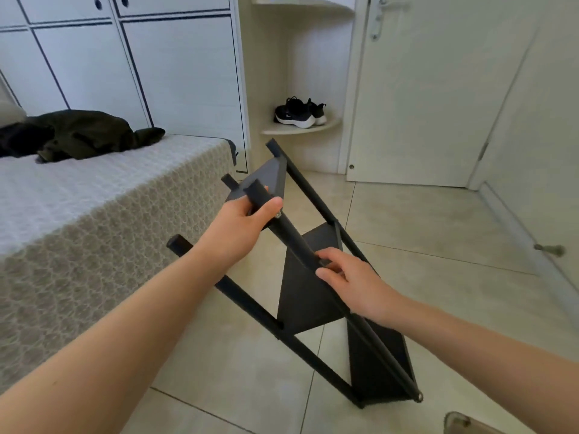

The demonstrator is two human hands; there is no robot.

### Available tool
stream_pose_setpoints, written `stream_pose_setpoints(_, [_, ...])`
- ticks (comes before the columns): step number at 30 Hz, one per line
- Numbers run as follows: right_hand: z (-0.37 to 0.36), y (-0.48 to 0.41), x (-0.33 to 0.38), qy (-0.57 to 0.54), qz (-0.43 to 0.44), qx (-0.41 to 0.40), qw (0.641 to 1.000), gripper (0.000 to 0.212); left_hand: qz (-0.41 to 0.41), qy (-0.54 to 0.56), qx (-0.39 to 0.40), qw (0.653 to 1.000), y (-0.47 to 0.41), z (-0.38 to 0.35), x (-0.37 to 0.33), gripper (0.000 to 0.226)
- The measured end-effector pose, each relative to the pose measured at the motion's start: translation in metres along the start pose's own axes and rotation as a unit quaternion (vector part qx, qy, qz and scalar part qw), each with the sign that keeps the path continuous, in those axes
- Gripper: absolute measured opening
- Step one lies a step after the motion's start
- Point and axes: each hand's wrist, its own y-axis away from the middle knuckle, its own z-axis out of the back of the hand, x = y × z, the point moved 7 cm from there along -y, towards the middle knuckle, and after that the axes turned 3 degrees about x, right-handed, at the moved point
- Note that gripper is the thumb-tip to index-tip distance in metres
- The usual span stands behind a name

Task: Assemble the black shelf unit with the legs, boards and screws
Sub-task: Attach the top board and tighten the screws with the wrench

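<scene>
A: Where is the black shelf unit (308, 296)?
B: Mid-view and tilted, its top toward 11 o'clock, its foot at 5 o'clock down by the tiled floor (423, 245)
A: And the hands?
B: The left hand (242, 225) is wrapped round the near leg (294, 242) close to its top end, thumb beside a silver screw (278, 215). The right hand (351, 277) curls its fingers over the same leg at the middle board
A: Around it?
B: A bed (94, 214) at 9 o'clock, shoes (300, 112) at 12
</scene>
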Motion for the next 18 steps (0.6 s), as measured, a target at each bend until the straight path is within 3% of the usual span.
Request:
stream_pose_setpoints(4, [0.006,0.013,0.003,-0.069,-0.011,-0.009,0.998,0.02,-0.065,-0.026,-0.008,0.998,0.004,-0.002,-0.037,0.016])
stream_pose_setpoints(9, [0.013,0.041,0.004,-0.133,-0.032,-0.028,0.99,0.024,-0.128,-0.019,-0.051,0.99,0.023,-0.012,-0.065,0.005])
stream_pose_setpoints(14, [0.009,0.072,0.003,-0.184,-0.052,-0.033,0.981,0.035,-0.157,0.002,-0.088,0.984,0.056,-0.027,-0.077,0.016])
stream_pose_setpoints(18, [0.005,0.094,0.006,-0.215,-0.058,-0.011,0.975,0.032,-0.166,0.022,-0.074,0.983,0.078,-0.034,-0.082,0.017])
